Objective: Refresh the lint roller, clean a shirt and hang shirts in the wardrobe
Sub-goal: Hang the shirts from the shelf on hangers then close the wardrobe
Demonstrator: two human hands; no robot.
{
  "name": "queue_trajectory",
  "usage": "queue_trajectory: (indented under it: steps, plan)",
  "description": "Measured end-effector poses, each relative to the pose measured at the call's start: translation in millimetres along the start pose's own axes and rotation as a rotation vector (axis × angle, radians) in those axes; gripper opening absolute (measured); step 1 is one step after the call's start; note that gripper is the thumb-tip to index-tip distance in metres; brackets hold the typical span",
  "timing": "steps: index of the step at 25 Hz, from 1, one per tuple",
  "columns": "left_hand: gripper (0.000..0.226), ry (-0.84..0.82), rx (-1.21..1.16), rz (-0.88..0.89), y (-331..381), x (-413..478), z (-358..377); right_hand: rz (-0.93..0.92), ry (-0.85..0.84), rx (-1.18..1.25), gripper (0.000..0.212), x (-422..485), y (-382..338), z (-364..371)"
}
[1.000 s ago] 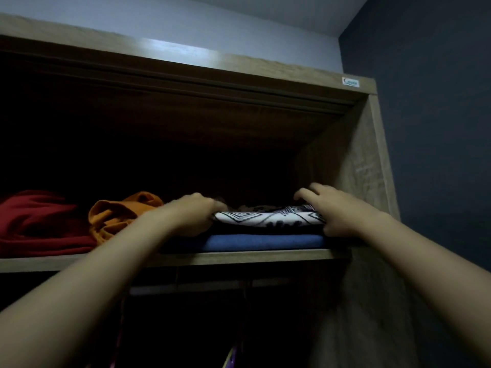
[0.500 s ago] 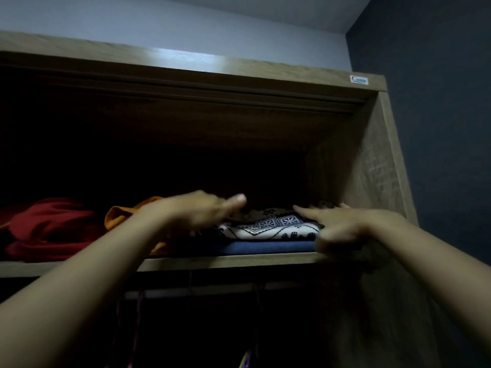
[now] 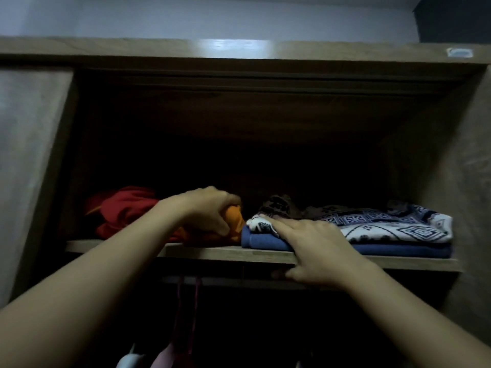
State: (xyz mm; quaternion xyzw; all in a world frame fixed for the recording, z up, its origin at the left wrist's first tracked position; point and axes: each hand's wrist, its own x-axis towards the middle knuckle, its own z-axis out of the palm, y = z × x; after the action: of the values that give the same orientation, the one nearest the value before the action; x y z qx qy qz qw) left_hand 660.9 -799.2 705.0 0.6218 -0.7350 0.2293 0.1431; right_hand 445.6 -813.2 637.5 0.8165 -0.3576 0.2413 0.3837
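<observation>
Upper shelf (image 3: 225, 252) of the open wardrobe (image 3: 451, 168), seen through my head camera: a crumpled red garment (image 3: 125, 211) sits at the nine o'clock end. At its three o'clock my left hand (image 3: 210, 211) curls its fingers over an orange garment (image 3: 235, 221), grasping it. Right against the orange cloth, again toward three o'clock, lies a folded blue garment (image 3: 398, 252) with a black-and-white patterned shirt (image 3: 385, 228) folded on top. My right hand (image 3: 313, 248) lies released, fingers straight across the nine o'clock end of that stack, thumb under the shelf's front edge. At six o'clock, below the shelf, pale clothes (image 3: 162, 357) hang in the dark.
</observation>
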Motion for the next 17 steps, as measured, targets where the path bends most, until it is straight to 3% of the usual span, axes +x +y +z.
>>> queue_trajectory:
  steps: [4, 7, 10, 14, 17]
  plan:
    - [0.048, 0.446, -0.003, -0.076, -16.7, -5.0, -14.2, 0.017, 0.028, 0.021, 0.084, -0.1, -0.3, 0.6]
    - [0.045, 0.821, -0.119, -0.009, -16.6, -14.4, -20.4, 0.021, 0.056, -0.008, 0.088, -0.1, -2.0, 3.2]
    - [0.047, 0.961, 0.025, 0.084, -10.0, -23.8, -19.3, 0.025, 0.077, -0.068, 0.094, 0.9, -1.4, 9.8]
    - [0.047, 1.079, 0.059, 0.060, -4.7, -52.2, -30.4, 0.110, 0.201, -0.174, 0.108, -4.1, -9.2, 22.6]
    - [0.042, 1.157, -0.003, 0.065, -6.3, -87.0, -31.4, 0.191, 0.247, 0.060, 0.113, -19.6, -22.0, 22.3]
